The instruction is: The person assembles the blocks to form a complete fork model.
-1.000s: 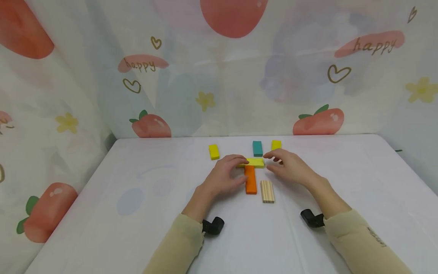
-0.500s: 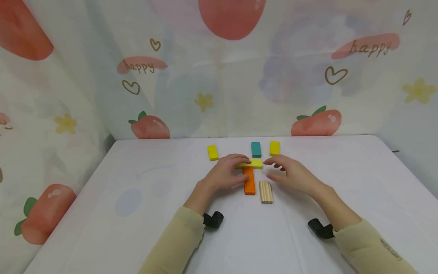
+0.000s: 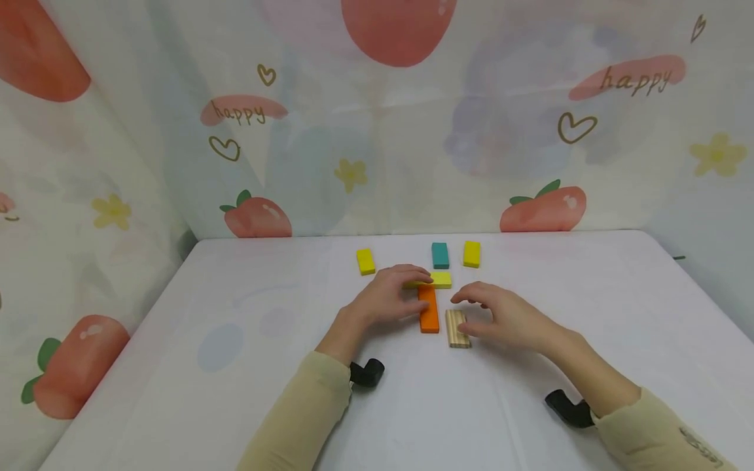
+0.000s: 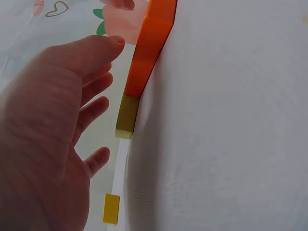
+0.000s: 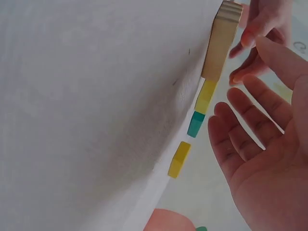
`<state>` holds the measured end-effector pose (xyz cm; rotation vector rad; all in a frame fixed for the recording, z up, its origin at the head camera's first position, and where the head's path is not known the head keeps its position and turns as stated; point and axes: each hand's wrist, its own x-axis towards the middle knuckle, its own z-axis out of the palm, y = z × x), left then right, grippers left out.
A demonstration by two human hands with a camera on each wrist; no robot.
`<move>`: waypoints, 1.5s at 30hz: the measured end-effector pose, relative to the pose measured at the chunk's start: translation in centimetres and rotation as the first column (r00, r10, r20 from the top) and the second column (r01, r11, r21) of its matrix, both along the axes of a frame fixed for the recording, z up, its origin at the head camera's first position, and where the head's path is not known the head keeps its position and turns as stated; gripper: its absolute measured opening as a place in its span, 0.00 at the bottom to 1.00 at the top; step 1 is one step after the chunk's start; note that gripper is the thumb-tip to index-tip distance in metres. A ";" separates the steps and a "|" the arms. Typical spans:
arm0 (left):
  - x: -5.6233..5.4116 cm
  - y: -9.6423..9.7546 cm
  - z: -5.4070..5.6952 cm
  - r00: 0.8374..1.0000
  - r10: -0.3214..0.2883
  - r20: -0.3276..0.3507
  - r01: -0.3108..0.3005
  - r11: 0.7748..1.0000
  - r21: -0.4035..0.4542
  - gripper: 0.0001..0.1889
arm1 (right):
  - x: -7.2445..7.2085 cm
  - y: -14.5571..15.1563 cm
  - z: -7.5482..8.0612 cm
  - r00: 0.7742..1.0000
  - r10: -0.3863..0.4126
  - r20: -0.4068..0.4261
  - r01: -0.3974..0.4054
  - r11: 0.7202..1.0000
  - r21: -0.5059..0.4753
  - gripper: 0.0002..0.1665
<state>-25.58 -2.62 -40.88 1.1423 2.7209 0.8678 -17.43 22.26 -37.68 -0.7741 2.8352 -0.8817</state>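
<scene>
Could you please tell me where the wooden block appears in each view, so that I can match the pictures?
Head: the wooden block lies right of the orange block, partly covered by the right hand.
Left wrist: not in it.
Right wrist: at the top, right of centre.
Shared landmark: the long yellow block, at the orange block's far end in head, left of centre in left wrist, below the wooden block in right wrist.

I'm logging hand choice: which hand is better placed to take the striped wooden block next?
Probably the right hand: it holds nothing and partly overlaps the striped wooden block in the head view. The left hand is farther off, by the orange block.
</scene>
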 end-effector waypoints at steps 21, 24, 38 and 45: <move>-0.2 0.0 -0.4 1.000 -0.008 0.009 0.008 1.000 -0.027 0.19 | 0.4 -0.5 -0.4 0.997 0.052 0.056 -0.057 0.995 0.086 0.26; -0.2 0.0 -0.4 1.000 -0.016 0.004 0.017 0.999 -0.030 0.19 | 0.4 -0.4 -0.5 0.997 0.060 0.049 -0.064 0.994 0.089 0.24; -0.3 0.0 -0.4 0.998 -0.047 -0.032 0.045 0.998 -0.038 0.17 | 0.2 -0.5 -0.6 0.995 0.096 0.017 -0.097 0.992 0.077 0.22; -0.2 -0.1 -0.4 0.999 -0.041 -0.015 0.040 0.999 -0.024 0.17 | 0.1 -0.3 -0.5 0.996 0.093 0.009 -0.094 0.993 0.077 0.22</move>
